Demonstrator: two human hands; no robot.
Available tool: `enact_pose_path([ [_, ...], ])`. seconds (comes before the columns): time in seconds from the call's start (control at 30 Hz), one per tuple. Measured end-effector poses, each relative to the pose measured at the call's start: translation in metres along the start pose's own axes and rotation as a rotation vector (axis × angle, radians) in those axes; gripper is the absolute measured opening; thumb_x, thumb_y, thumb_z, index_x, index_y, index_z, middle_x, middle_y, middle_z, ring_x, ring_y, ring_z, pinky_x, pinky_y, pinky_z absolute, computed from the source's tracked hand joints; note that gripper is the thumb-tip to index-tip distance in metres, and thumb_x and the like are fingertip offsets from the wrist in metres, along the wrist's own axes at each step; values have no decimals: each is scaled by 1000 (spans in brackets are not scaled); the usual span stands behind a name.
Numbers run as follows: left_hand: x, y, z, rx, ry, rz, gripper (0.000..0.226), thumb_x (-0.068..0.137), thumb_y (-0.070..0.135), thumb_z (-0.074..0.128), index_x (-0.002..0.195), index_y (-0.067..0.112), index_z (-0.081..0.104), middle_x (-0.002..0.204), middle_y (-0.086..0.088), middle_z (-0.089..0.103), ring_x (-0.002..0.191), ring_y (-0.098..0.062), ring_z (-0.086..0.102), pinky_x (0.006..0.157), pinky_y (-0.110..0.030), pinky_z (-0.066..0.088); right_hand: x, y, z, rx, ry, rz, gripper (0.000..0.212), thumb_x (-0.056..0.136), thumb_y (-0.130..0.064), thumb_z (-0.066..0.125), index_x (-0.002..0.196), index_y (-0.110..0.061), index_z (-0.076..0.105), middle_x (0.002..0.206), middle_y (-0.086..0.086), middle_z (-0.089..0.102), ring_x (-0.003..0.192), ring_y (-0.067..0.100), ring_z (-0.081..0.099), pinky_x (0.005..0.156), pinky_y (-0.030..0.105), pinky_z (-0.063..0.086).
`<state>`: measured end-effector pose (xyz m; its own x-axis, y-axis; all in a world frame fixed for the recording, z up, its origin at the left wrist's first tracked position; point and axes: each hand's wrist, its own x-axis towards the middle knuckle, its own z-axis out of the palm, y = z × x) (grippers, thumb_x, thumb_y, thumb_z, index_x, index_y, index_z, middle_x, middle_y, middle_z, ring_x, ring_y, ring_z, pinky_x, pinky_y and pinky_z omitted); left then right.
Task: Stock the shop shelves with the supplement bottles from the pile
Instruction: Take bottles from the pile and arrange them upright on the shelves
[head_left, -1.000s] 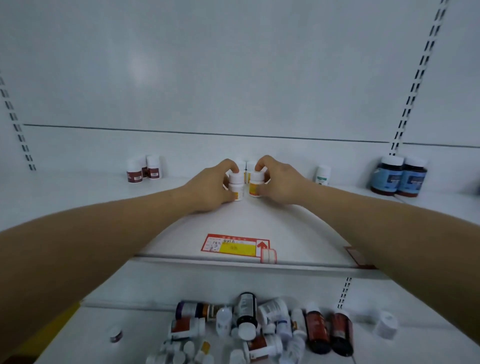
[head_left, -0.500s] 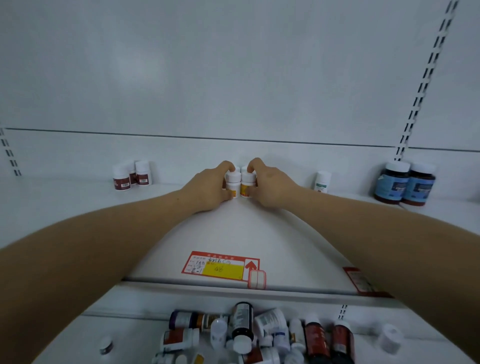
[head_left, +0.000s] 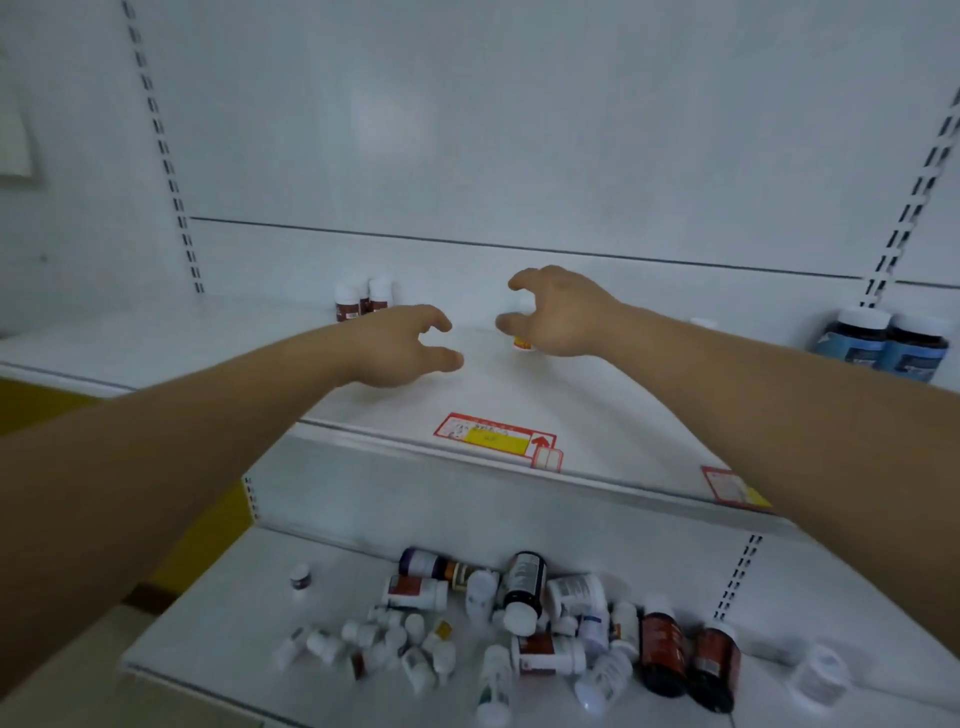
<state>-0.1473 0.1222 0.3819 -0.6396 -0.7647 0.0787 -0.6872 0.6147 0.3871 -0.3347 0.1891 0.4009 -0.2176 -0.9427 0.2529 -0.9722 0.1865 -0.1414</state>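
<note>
Both hands have let go of the small bottles and drawn apart. Left hand (head_left: 402, 345) and right hand (head_left: 558, 312) hover released, fingers loosely curled, over the shelf (head_left: 597, 415). One small bottle (head_left: 521, 340) stands partly hidden behind the right hand; the pile (head_left: 519, 623) lies below.

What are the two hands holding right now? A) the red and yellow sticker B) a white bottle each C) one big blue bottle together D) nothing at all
D: the left hand and the right hand both hover over the upper shelf with loosely curled fingers around nothing, and a small white bottle with a yellow label stands on the shelf just beyond the right hand.
</note>
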Motion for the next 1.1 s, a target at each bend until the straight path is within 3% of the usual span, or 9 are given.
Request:
enact_pose_path([
  [0.3,-154,-72,-10,-6,5,-6,56,87,52,55,138,33,39,147,4,38,129,-17,40,100,-31,35,-68,-137,27,87,-6,-189,63,92,-53,49,145,-24,34,150,3,35,136,22,34,107,33,29],
  [0.53,-228,-149,48,15,-216,-101,63,89,47,56,144,30,30,152,2,29,127,-19,42,99,-29,35,-123,-208,88,32,-87,-317,61,94,-48,49,147,-22,32,149,5,36,135,23,33,106,32,28],
  [0.6,-234,-168,76,8,-272,-113,65,89,46,56,145,27,29,153,1,28,134,-19,36,105,-28,30,-132,-208,115,27,-173,-284,63,94,-49,48,148,-22,30,152,5,33,137,24,30,108,34,28],
  [0.7,-233,-191,118,-33,-370,-153,63,90,42,57,144,18,33,151,-5,32,133,-20,36,100,-25,31,-138,-191,165,17,-317,-181,64,94,-49,48,148,-21,28,151,7,33,136,26,31,109,35,30],
  [0.87,-200,-219,178,-66,-451,-227,69,89,43,59,146,21,28,151,-4,31,132,-21,37,104,-26,31,-140,-139,246,77,-468,6,52,92,-43,55,135,-16,46,130,10,52,121,30,49,94,35,42],
  [0.93,-177,-227,202,-86,-458,-240,68,88,43,60,146,21,30,151,-4,32,131,-22,39,105,-29,33,-136,-117,274,105,-520,48,47,93,-36,56,133,-14,48,130,10,54,119,29,52,90,29,42],
  [1.1,-116,-239,269,-51,-460,-228,61,91,36,57,143,14,34,150,-10,34,136,-25,34,111,-31,24,-119,-62,359,92,-647,163,57,93,-40,55,139,-13,38,137,14,47,123,31,49,97,35,42],
])
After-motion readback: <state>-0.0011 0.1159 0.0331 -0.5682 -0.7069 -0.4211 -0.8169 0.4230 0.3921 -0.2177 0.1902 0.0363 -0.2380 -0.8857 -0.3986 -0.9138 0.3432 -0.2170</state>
